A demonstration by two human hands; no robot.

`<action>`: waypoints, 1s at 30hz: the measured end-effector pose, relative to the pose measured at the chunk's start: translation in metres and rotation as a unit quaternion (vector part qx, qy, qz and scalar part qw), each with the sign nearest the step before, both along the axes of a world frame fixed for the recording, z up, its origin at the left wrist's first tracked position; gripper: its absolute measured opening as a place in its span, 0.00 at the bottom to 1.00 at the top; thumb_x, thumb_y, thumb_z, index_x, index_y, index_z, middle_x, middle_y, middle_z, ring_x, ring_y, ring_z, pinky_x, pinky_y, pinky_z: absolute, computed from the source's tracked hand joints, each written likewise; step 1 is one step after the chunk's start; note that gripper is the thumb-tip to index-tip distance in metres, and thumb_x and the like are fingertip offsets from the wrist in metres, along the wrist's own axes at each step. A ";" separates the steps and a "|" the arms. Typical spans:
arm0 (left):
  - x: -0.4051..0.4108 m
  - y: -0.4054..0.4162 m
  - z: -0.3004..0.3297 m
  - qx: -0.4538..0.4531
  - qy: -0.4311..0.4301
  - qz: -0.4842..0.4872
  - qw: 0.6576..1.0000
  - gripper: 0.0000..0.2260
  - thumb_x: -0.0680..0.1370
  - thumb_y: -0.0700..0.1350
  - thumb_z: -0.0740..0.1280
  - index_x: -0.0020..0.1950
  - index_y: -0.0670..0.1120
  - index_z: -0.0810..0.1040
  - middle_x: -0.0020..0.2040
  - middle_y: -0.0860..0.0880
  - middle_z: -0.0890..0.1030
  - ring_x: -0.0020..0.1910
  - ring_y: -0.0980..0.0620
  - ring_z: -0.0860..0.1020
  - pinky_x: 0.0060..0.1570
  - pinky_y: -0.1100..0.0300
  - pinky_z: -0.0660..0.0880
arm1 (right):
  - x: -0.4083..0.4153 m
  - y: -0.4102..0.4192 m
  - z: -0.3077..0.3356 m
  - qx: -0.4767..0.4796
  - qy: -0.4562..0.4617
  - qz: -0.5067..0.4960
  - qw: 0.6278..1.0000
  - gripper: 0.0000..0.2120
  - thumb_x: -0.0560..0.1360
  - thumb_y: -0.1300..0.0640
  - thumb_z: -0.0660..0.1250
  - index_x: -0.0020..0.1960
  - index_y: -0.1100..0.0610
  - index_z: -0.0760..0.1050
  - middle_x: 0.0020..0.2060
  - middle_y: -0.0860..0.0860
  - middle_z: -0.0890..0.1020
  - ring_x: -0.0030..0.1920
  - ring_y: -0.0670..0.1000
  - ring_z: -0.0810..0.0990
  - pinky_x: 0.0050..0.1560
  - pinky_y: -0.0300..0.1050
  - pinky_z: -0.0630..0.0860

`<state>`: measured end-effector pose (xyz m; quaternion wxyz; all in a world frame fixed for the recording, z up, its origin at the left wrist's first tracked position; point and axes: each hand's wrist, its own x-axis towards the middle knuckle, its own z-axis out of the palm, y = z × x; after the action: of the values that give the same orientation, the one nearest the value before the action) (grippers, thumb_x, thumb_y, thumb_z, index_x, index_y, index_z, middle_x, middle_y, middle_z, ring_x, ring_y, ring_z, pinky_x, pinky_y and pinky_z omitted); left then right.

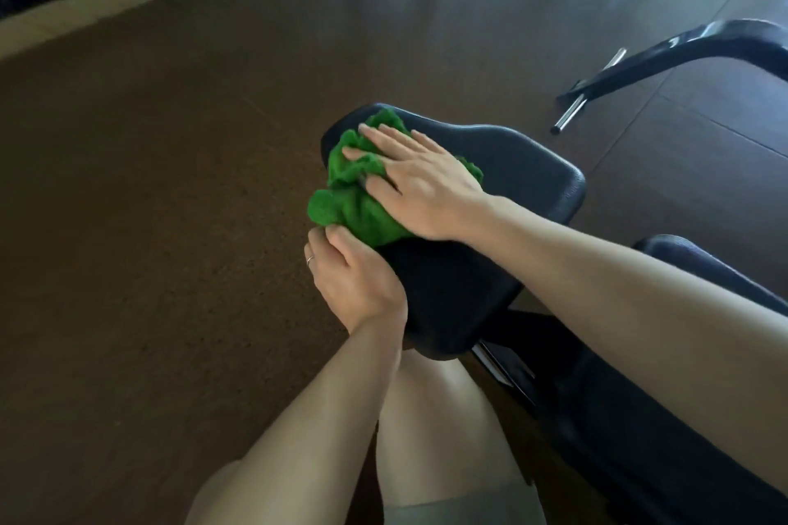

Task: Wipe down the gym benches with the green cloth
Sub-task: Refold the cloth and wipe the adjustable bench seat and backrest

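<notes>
Cloth point(354, 200) bunched on pad's point(524, 166) far-left end: my right hand point(420, 183) flat atop it, left hand point(354, 277) gripping pad's near edge just beside.

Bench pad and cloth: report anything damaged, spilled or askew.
Nothing stands out. The green cloth lies bunched on the black bench pad under the right hand; the left hand grips the pad's edge. No tears or spills show.

Right hand point(420, 183) presses green cloth point(356, 200) on bench pad point(524, 166).
</notes>
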<state>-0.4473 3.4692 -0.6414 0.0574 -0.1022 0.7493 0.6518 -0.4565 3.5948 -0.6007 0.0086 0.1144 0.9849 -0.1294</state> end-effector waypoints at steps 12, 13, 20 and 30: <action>0.003 -0.001 0.012 -0.004 -0.022 0.002 1.000 0.13 0.78 0.57 0.49 0.42 0.57 0.70 0.52 0.51 0.77 0.54 0.46 0.77 0.60 0.42 0.74 | 0.096 -0.027 -0.017 -0.158 0.159 -0.506 0.833 0.25 0.84 0.44 0.52 0.80 0.45 0.62 0.84 0.48 0.49 0.83 0.52 0.43 0.81 0.56 0.47; 0.003 -0.001 0.012 -0.002 -0.018 0.005 1.000 0.14 0.77 0.57 0.49 0.42 0.56 0.70 0.52 0.50 0.77 0.54 0.45 0.77 0.59 0.42 0.74 | 0.098 -0.048 -0.019 -0.188 0.187 -0.514 0.816 0.25 0.84 0.45 0.53 0.81 0.45 0.62 0.84 0.48 0.47 0.83 0.52 0.41 0.81 0.56 0.46; -0.003 -0.002 0.004 -0.002 -0.029 -0.016 0.999 0.13 0.82 0.51 0.50 0.49 0.49 0.72 0.55 0.48 0.76 0.58 0.43 0.74 0.57 0.50 0.69 | 0.094 -0.137 -0.041 -0.187 0.301 -0.517 0.780 0.28 0.80 0.45 0.53 0.78 0.51 0.69 0.83 0.51 0.52 0.83 0.54 0.44 0.82 0.54 0.47; -0.001 -0.026 0.100 -0.226 -0.221 -0.320 0.893 0.28 0.86 0.61 0.43 0.82 0.48 0.57 0.82 0.47 0.58 0.80 0.45 0.59 0.75 0.47 0.57 | 0.082 -0.042 -0.013 -0.151 0.154 -0.558 0.801 0.22 0.86 0.50 0.53 0.77 0.54 0.67 0.83 0.53 0.56 0.83 0.55 0.48 0.82 0.53 0.47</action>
<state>-0.4484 3.4434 -0.5409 0.4024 -0.0084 0.8367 0.3714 -0.3749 3.5528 -0.6135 -0.1998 0.6202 0.7072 -0.2744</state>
